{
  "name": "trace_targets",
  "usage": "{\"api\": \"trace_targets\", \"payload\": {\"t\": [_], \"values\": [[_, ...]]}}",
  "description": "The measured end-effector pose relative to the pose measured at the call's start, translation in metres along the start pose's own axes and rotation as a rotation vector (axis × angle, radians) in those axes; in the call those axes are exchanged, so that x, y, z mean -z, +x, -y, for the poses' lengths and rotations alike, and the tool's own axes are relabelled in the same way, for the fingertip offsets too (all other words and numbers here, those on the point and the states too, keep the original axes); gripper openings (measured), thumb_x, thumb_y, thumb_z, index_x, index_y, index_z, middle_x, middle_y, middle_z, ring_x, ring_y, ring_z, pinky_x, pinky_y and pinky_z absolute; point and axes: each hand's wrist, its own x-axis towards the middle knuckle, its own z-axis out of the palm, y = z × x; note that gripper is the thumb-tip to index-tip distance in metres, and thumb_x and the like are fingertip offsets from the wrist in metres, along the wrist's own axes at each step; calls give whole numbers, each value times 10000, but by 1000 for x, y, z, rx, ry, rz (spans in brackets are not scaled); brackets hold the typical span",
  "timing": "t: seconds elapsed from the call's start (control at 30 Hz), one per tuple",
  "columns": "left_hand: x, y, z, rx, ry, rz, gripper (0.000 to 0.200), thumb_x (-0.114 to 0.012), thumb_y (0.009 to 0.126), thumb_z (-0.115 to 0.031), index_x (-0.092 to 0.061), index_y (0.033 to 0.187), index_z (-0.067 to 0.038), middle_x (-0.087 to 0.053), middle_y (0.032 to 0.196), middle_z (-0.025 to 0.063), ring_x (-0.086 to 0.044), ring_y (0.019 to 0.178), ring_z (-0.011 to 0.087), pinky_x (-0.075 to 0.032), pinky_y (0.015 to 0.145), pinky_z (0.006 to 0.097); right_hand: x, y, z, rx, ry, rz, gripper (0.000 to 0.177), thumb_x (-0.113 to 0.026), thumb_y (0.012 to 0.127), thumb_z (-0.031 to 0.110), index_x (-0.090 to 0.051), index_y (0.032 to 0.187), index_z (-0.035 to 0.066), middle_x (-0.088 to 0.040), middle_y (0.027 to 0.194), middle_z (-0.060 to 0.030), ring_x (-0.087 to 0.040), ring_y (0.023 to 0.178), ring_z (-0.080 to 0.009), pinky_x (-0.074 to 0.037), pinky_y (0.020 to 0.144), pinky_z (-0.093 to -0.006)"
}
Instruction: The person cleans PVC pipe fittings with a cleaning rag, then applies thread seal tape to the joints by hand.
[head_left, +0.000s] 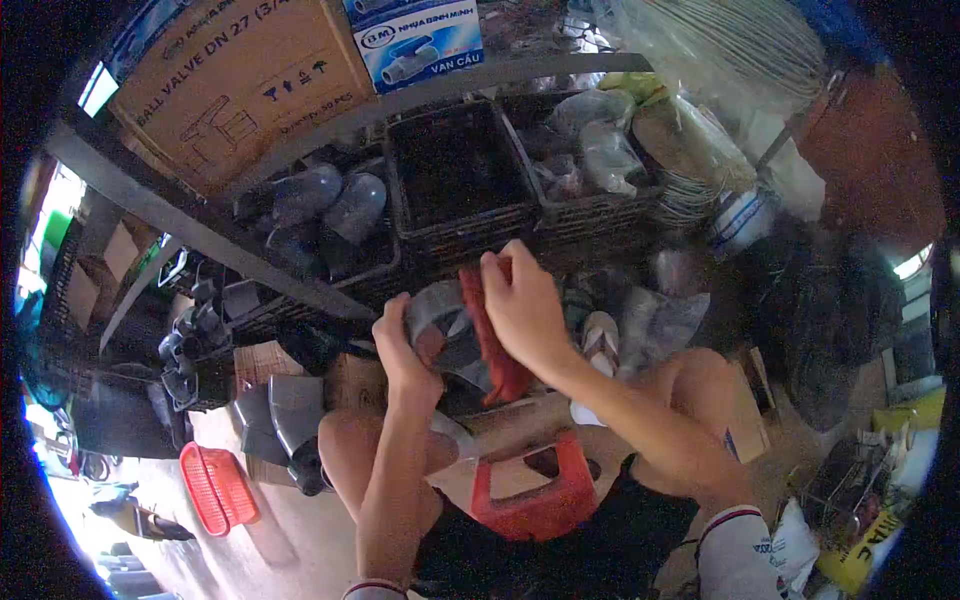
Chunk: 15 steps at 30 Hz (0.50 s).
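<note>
Left hand (pixel 402 348) clasps a fitting (pixel 437 302), probably stiff and light, best held at its rim; right hand (pixel 520 305) pinches a rag (pixel 492 345).

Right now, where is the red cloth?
Head view, centre: the red cloth is in the right hand, pressed on the grey fitting that the left hand holds, above the red stool.

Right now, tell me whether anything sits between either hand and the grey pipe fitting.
Only the red cloth: it lies between the right hand and the grey pipe fitting. The left hand grips the fitting directly, with nothing visible between them.
</note>
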Motion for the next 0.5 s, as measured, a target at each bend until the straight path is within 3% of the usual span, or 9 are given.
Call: {"api": "trace_targets", "payload": {"t": [0.1,0.13,0.23,0.37,0.43,0.5], "values": [[-1,-12,15,-70,86,-62,224,-576,887,-341,-611,851,-123,-551,761,-3,-506,611,111,-384,503,258,3,12,-8,21,17,-31,320,-531,963,285,-546,857,-17,-595,715,-229,-612,682,-391,-443,636,-445],[-3,-17,18,-71,106,-58,224,-560,900,-334,-614,861,-120,-549,754,3,-477,569,107,-366,481,257,10,19,-8,-109,8,65,315,-524,958,287,-546,885,-19,-639,796,-267,-621,817,-475,-475,726,-525],[-6,0,10,-63,-77,-111,268,-520,926,-354,-580,778,-138,-494,658,-18,-418,517,103,-322,454,263,4,7,1,-121,86,0,318,-514,962,288,-558,880,-16,-642,806,-264,-625,818,-468,-471,725,-527],[4,5,2,34,-240,137,397,-478,937,-374,-402,588,-199,-341,483,-63,-306,423,97,-261,441,278,0,8,-5,-151,115,53,327,-531,953,292,-579,893,-25,-646,837,-268,-621,844,-471,-471,742,-517],[-12,-8,11,136,-296,93,434,-466,936,-373,-376,547,-201,-319,461,-51,-268,402,109,-235,428,270,5,21,-11,-35,57,20,354,-560,940,322,-603,869,-22,-655,844,-252,-634,824,-448,-475,717,-486],[-8,-12,20,202,-297,229,454,-453,936,-379,-355,531,-200,-307,456,-46,-263,403,116,-227,427,272,16,25,-12,38,21,-47,359,-561,942,335,-601,897,-19,-655,830,-247,-637,812,-434,-480,708,-467]]}}
